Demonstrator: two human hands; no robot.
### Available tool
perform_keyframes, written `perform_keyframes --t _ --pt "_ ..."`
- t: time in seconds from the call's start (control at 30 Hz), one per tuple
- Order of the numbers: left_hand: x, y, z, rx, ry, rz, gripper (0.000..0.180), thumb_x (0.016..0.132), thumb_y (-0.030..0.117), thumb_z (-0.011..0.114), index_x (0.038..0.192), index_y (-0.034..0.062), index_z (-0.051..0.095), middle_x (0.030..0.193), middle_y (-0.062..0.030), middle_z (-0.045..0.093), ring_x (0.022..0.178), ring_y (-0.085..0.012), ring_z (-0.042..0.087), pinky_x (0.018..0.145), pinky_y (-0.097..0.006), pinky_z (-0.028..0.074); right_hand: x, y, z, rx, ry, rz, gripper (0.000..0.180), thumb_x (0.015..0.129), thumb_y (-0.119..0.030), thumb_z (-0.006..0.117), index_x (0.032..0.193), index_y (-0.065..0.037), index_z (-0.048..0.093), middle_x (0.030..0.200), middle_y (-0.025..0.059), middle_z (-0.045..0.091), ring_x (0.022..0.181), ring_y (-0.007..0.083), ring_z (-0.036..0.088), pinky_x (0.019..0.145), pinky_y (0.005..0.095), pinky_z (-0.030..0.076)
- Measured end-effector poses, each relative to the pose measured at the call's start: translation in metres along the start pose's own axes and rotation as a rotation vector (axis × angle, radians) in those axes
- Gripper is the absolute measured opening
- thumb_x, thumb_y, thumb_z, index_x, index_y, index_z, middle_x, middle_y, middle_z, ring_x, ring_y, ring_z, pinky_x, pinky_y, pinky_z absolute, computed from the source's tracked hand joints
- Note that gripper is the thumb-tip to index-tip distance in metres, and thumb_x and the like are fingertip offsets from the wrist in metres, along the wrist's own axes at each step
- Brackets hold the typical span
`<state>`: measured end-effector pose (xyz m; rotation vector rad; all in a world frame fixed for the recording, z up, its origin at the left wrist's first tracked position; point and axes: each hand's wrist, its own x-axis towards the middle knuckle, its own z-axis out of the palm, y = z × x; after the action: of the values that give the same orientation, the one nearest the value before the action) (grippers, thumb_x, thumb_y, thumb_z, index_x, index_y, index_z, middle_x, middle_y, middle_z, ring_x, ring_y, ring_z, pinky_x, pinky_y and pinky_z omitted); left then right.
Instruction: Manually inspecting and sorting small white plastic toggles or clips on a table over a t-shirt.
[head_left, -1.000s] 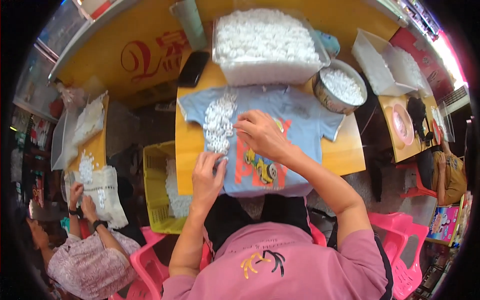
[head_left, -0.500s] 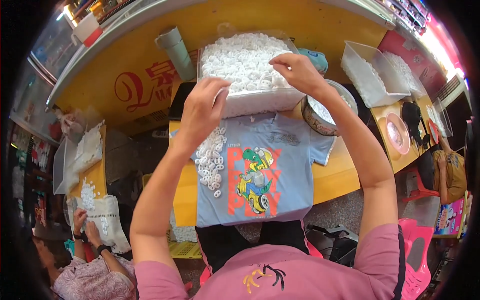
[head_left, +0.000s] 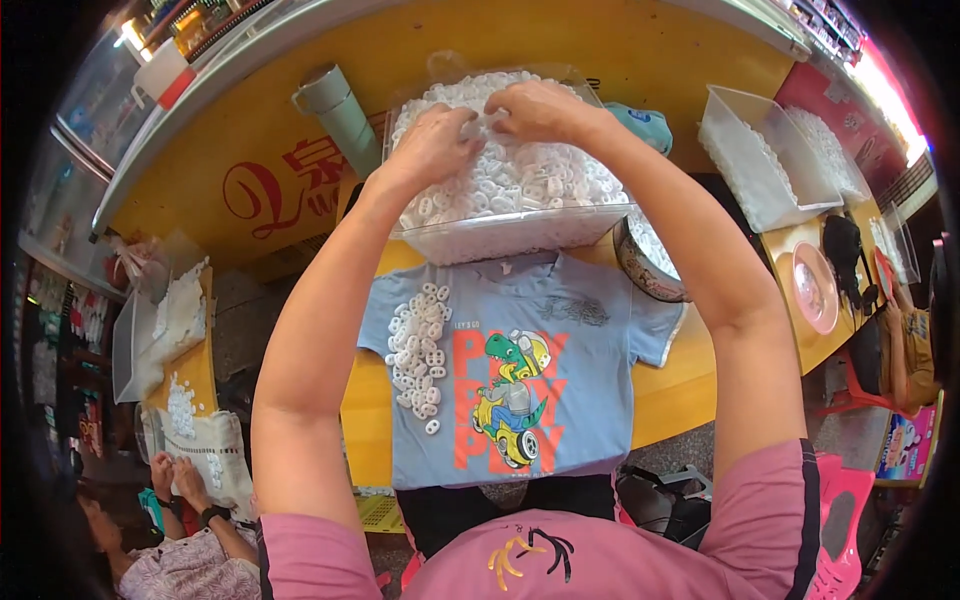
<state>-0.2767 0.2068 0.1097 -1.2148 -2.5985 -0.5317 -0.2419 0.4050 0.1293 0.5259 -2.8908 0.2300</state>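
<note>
Atop the yellow table point(head_left: 690, 385), a clear bin point(head_left: 510, 235) holds small white oval pieces point(head_left: 520, 185), heaped to the rim. Left hand point(head_left: 432, 145) and right hand point(head_left: 540, 110) rest on the heap, fingers curled together pinching pieces. Below lies a blue shirt point(head_left: 580, 400).

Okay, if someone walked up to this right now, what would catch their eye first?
Probably both hands, left hand and right hand, sunk into a clear bin heaped with small white rings at the table's far side. Below it lies a blue T-shirt with a dinosaur print, more white rings clustered on it.
</note>
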Motion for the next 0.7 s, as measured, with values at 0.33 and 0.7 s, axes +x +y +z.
perform_keyframes --t 0.33,0.7 --pt "0.023 -0.015 -0.006 -0.207 -0.122 -0.128 0.039 0.083 0.021 0.059 0.115 -0.0007 0.064 0.105 -0.0199 0.068 0.092 -0.0268 0.066 0.082 -0.035 0.051 0.026 0.021 -0.012 0.121 -0.129 0.069 0.026 0.076 -0.014 0.058 0.097 -0.008 0.072 0.097 0.0159 0.070 0.090 0.0325 0.066 0.079 0.0409 0.052" --pt "0.031 -0.009 -0.006 -0.708 -0.111 -0.529 0.035 0.085 0.012 0.055 0.117 0.0007 0.064 0.095 -0.0093 0.064 0.080 -0.0193 0.059 0.070 -0.033 0.052 0.042 -0.004 0.018 -0.033 0.004 0.068 0.026 0.081 -0.013 0.052 0.096 -0.002 0.070 0.104 0.0195 0.068 0.098 0.0363 0.065 0.082 0.0435 0.052"
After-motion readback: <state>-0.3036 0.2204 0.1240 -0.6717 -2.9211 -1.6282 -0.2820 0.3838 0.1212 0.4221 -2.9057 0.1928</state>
